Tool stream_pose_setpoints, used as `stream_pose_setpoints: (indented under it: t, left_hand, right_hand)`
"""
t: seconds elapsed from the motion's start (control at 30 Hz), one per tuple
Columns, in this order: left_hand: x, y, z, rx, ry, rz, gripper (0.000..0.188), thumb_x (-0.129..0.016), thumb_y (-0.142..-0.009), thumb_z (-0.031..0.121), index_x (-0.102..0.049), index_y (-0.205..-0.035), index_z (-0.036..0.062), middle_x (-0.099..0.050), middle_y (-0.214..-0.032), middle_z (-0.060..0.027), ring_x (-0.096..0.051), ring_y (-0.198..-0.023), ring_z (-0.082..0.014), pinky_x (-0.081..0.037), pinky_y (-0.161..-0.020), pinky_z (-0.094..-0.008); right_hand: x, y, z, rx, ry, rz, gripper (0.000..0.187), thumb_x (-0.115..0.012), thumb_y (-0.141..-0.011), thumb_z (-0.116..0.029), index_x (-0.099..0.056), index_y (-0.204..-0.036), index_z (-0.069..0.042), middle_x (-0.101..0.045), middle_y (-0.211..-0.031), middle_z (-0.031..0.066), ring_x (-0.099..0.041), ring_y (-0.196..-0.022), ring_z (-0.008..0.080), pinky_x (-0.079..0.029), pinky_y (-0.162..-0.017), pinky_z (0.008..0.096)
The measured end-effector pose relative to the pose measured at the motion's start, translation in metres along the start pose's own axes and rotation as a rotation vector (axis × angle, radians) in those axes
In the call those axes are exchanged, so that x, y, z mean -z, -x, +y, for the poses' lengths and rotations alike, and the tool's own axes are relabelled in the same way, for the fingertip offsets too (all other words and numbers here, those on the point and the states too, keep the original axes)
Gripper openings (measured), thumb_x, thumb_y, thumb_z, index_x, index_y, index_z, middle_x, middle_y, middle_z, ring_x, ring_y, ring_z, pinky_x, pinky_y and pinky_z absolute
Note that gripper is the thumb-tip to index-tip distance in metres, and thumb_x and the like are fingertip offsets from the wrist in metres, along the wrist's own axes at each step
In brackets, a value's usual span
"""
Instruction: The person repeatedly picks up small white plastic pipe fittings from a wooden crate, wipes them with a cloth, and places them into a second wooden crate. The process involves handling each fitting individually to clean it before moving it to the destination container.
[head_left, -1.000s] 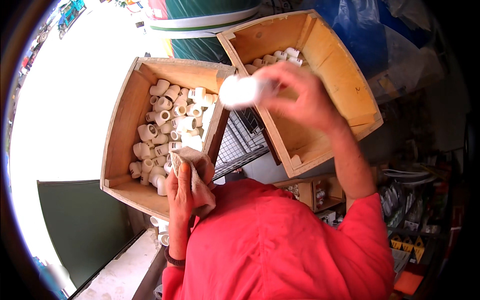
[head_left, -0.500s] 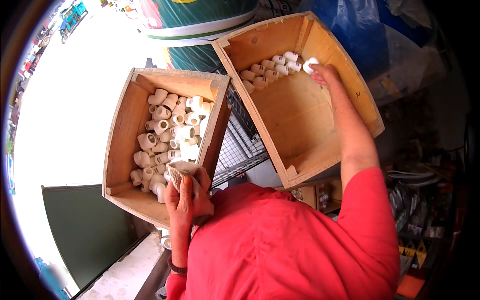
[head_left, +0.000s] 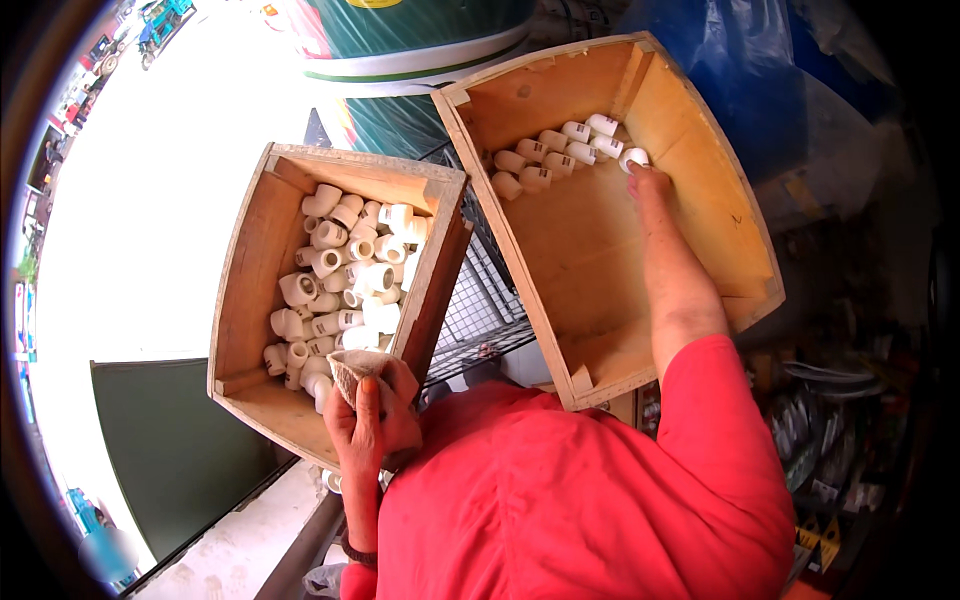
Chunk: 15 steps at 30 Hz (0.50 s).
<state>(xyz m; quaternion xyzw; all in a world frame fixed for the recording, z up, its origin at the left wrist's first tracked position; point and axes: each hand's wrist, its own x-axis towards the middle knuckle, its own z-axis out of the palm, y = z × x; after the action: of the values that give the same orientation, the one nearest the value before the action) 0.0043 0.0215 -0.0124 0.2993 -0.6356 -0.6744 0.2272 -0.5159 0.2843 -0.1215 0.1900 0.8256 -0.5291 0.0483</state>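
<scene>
My right hand point(head_left: 650, 185) reaches into the right wooden box point(head_left: 600, 265), its fingers closed on a white pipe elbow point(head_left: 632, 158). That elbow sits at the right end of neat rows of white pipe elbows point(head_left: 556, 140) along the box's far part. My left hand point(head_left: 362, 420) grips a beige cloth point(head_left: 398, 405), thumb on top, over the near right corner of the left wooden box point(head_left: 240, 290). Inside the left box lies a loose heap of white pipe elbows point(head_left: 330, 262), pointing every way.
Between the boxes shows a black wire rack point(head_left: 480, 345). Behind them stands a large green wrapped bundle point(head_left: 400, 120), with blue plastic sheeting point(head_left: 720, 90) at the far right. A dark green panel point(head_left: 170, 440) is at the lower left; packaged goods point(head_left: 830, 430) crowd the right side.
My right hand has lowered the pipe elbow to the end of the near row and still touches it. My left hand keeps the cloth. The whole view has shifted slightly.
</scene>
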Motion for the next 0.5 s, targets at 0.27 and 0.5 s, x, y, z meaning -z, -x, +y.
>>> stream_pose_setpoints:
  t: [0.27, 0.5]
  left_hand:
    - [-0.003, 0.000, -0.001, -0.003, -0.011, 0.037, 0.027, -0.054, -0.096, 0.022, -0.058, -0.112, 0.0006, -0.062, -0.099, -0.0007, -0.055, -0.088, -0.0073, -0.044, -0.075, -0.0217]
    - [-0.005, -0.001, -0.002, 0.000, -0.012, 0.054, 0.026, -0.055, -0.095, 0.022, -0.059, -0.110, 0.0007, -0.062, -0.097, -0.0003, -0.054, -0.087, -0.0068, -0.043, -0.074, -0.0209]
  right_hand:
    - [-0.032, -0.018, 0.012, 0.014, -0.603, 0.138, 0.028, -0.074, -0.077, -0.011, -0.061, -0.101, -0.004, -0.058, -0.086, 0.0036, -0.056, -0.076, 0.0146, -0.051, -0.070, 0.0289]
    - [-0.034, -0.023, 0.007, -0.037, -0.752, 0.129, 0.033, -0.072, -0.080, -0.012, -0.056, -0.107, -0.003, -0.060, -0.103, 0.0080, -0.059, -0.098, 0.0234, -0.051, -0.087, 0.0383]
